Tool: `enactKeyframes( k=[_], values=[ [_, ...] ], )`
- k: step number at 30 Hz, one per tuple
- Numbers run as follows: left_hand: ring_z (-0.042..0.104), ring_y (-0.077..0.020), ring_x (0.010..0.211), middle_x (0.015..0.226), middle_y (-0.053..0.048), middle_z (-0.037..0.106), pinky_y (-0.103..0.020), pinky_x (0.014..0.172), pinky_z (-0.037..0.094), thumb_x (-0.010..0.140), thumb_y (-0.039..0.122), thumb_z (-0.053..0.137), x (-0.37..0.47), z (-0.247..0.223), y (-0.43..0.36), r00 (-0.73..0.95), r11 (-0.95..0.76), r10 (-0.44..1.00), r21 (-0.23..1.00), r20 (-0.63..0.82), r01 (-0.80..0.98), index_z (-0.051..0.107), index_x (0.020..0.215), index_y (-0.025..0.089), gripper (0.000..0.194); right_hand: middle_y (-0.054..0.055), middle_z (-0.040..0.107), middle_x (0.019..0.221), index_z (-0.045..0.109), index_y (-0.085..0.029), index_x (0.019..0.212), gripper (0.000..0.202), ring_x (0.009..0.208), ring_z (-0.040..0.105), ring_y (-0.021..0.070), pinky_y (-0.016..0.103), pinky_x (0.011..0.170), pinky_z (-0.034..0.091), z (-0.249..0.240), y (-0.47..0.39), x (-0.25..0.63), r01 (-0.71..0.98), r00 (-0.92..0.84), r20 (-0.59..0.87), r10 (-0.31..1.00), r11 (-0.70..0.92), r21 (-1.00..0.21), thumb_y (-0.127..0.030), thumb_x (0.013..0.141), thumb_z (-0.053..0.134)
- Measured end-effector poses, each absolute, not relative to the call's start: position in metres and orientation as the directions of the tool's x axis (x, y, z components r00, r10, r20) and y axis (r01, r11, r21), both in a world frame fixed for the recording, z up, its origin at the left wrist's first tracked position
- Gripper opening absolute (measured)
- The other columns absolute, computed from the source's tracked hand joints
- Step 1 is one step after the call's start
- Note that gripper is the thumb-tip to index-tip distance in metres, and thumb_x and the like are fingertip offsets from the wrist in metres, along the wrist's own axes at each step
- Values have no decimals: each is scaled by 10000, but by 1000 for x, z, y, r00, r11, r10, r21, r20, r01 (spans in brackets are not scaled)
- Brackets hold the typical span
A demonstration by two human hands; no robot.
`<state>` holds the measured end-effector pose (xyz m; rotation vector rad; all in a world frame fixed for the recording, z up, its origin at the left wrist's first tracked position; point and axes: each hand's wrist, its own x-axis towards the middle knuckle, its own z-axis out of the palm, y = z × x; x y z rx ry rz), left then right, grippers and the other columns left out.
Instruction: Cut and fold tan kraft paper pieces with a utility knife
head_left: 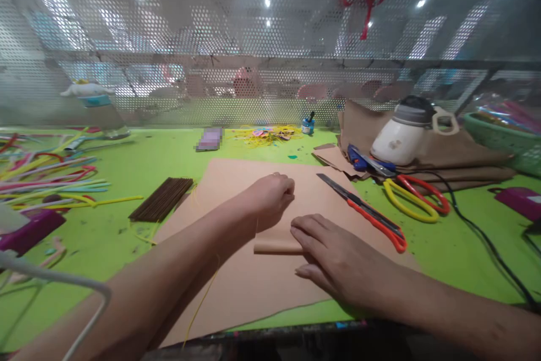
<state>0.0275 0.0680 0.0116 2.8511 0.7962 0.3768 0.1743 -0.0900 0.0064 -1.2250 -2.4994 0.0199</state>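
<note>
A large sheet of brown kraft paper point(236, 288) lies in front of me. On it is a smaller piece of brown paper point(274, 245) with its near edge rolled into a narrow tube. My left hand point(273, 197) rests at the far side of the smaller piece with its fingers curled closed; what they hold, if anything, is hidden. My right hand point(338, 257) grips the rolled edge, fingers over the top and thumb on the near side. Right of the hands, a red-handled utility knife point(366, 212) lies slantwise on the large sheet.
Dark brown sticks point(161, 199) lie to the left, near colourful strips point(51, 181). On the right are red and yellow-handled scissors point(412, 197), a white jug-like container point(399, 136), stacked brown paper point(469, 152) and a black cable point(477, 231). A white cable point(63, 276) crosses the lower left.
</note>
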Motion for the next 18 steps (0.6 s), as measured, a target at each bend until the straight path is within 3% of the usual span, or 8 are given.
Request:
enactKeyframes(
  k=[7,18],
  values=[
    [565,-201,826,840,-53,651,-297,749,439,836,165,561,27,12,75,828,-839,534,230,170,494,655,801,169,101,137,581,1072,567,-88,1138,306,995,491,289,475,864,483,11,-102,173,776,-553,221,803,593,-214,-302,921,572],
    [600,-160,738,810,-15,672,-255,701,461,834,201,582,26,13,76,792,-792,589,307,158,527,675,946,191,145,103,605,1023,607,-122,1074,265,965,495,273,450,838,471,13,-99,172,773,-593,198,780,621,-132,-344,936,559]
  ],
)
